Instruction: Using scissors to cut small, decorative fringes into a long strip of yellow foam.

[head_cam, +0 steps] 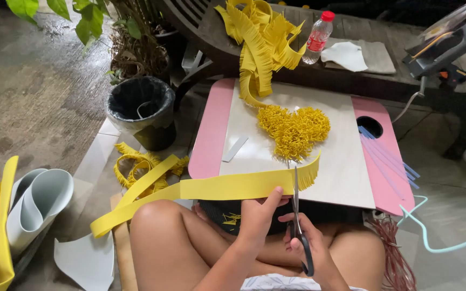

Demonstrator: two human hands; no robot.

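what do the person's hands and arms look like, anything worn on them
Both the left hand and the right hand are bare: no gloves, rings, watch or bracelets visible. The forearms show no sleeves. The fingernails look short and unpainted.

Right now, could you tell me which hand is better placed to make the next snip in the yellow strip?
The right hand: it holds the scissors, blades upright at the yellow strip's fringed end. The left hand only pinches the strip beside them.
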